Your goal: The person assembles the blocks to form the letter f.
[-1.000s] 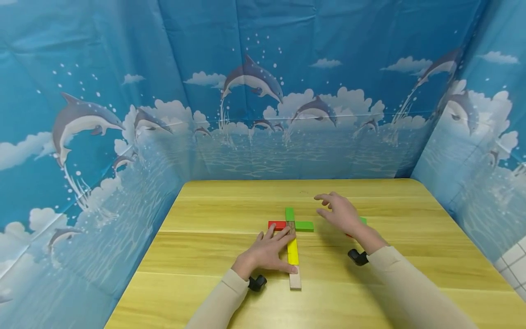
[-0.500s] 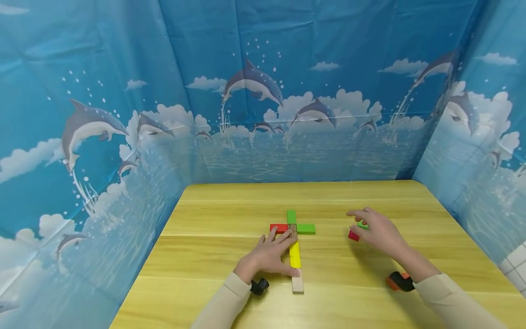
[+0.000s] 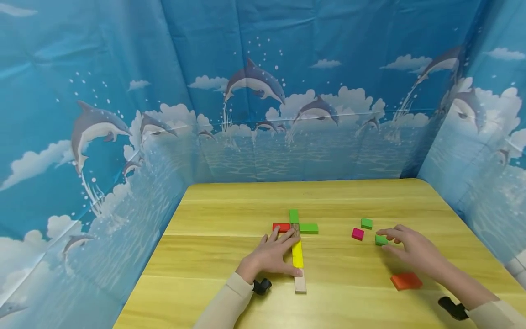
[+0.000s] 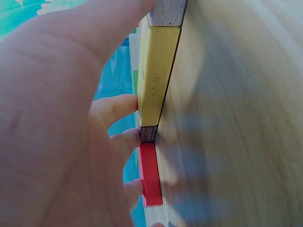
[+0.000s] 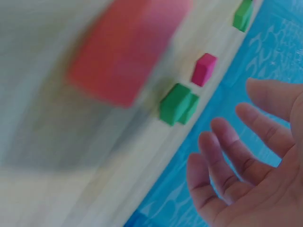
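The right hand [image 3: 415, 250] has shifted right, its fingers parted and empty beside the near green block [image 3: 380, 240] on the tabletop [image 3: 197, 256], baring the magenta block [image 3: 357, 234] fully. The left hand [image 3: 269, 257] still rests, fingers spread, on the central block cross [image 3: 297, 256].

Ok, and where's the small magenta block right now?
In the head view, the magenta block lies right of centre on the wooden table, just left of two small green blocks and the right hand.

Slightly bent fingers [image 5: 244, 158] near green blocks [image 5: 173, 105], a pink block [image 5: 204, 70] and a blurred red block [image 5: 129, 52].
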Demonstrator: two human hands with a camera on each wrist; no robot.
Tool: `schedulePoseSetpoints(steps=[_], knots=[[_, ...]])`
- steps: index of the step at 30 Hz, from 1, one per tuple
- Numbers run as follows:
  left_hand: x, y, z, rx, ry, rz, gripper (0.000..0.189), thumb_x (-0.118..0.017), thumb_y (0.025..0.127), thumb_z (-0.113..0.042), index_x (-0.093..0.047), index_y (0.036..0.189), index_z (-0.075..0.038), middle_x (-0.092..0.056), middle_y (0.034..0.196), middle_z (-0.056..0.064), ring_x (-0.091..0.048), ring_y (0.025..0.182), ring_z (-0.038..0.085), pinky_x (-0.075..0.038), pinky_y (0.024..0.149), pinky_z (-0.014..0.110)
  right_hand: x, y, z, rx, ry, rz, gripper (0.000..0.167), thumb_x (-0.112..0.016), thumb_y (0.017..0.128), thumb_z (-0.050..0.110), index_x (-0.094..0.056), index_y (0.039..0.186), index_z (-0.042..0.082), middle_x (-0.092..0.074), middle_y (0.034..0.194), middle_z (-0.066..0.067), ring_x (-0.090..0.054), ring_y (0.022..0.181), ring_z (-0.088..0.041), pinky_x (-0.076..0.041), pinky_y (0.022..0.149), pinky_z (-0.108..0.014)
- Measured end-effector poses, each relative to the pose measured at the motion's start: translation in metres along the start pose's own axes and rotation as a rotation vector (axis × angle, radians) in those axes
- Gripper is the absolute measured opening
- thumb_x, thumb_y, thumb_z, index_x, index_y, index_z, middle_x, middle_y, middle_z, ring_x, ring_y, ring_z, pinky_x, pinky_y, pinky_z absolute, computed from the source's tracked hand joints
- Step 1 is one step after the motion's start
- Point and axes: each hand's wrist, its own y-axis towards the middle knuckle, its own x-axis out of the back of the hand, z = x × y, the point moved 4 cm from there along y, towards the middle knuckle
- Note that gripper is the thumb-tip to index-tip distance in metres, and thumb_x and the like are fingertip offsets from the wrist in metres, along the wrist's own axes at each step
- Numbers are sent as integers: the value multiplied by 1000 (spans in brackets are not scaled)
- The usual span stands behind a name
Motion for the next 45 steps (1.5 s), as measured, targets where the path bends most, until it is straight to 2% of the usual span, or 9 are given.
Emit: schedulePoseSetpoints(steps=[4, 9, 15, 18, 23, 28, 35, 40, 45], knots=[[0, -1, -2, -1, -5, 4, 102, -63, 79, -79, -22, 161, -36, -8, 169, -7, 2, 153, 38, -12, 115, 68, 0, -18, -7, 12, 25, 18, 35, -76, 92, 28, -70, 125, 16, -59, 96, 14, -61, 87, -10, -51, 65, -30], [1, -1, -3, 2, 2, 9, 102, -63, 79, -79, -23, 161, -35, -7, 169, -6, 2, 153, 39, -11, 116, 67, 0, -34, -12, 43, 73, 42, 36, -78, 89, 31, -71, 122, 18, -61, 97, 14, -61, 86, -6, -51, 64, -29], [2, -1, -2, 4, -2, 12, 101, -63, 79, -79, -23, 161, -35, -7, 169, -7, 2, 153, 39, -11, 116, 67, -2, -44, -18, 39, 137, 150, 44, -78, 87, 42, -70, 124, 20, -63, 103, 10, -60, 89, -5, -51, 65, -28], [3, -1, -2, 0, -14, 14, 101, -64, 79, -78, -24, 161, -35, -7, 169, -6, 2, 153, 39, -11, 116, 67, -5, -48, -22, 81, 192, 198, 45, -78, 86, 40, -69, 124, 18, -63, 105, 8, -57, 86, -4, -48, 64, -26], [1, 0, -1, 4, -13, 16, 101, -63, 79, -79, -24, 161, -36, -7, 169, -7, 3, 153, 38, -10, 116, 67, -10, -53, -26, 194, 194, 186, 40, -82, 83, 35, -72, 119, 20, -62, 104, 8, -53, 82, -2, -43, 61, -24], [1, 0, -1, 7, -6, 16, 100, -63, 79, -79, -23, 161, -36, -6, 169, -8, 4, 153, 37, -9, 116, 66, -13, -55, -30, 224, 157, 165, 37, -83, 81, 38, -74, 114, 24, -62, 104, 10, -55, 86, -2, -47, 64, -24], [2, 0, -1, 6, 3, 12, 101, -62, 78, -81, -24, 161, -37, -7, 169, -8, 3, 153, 37, -11, 116, 67, -15, -56, -33, 176, 188, 205, 27, -78, 85, 41, -75, 110, 31, -61, 103, 14, -55, 85, 0, -49, 66, -23], [1, 1, -1, -1, -13, 12, 102, -61, 78, -81, -23, 161, -36, -7, 169, -8, 3, 153, 37, -11, 116, 67, -15, -57, -33, 149, 234, 236, 27, -78, 86, 41, -74, 109, 28, -63, 103, 13, -57, 85, -2, -50, 68, -23], [2, 0, 0, -3, -22, 10, 101, -62, 79, -80, -24, 161, -35, -7, 169, -7, 3, 153, 38, -10, 116, 68, -17, -55, -33, 82, 293, 302, 28, -78, 86, 42, -69, 107, 26, -65, 99, 14, -57, 82, -3, -50, 67, -23]])
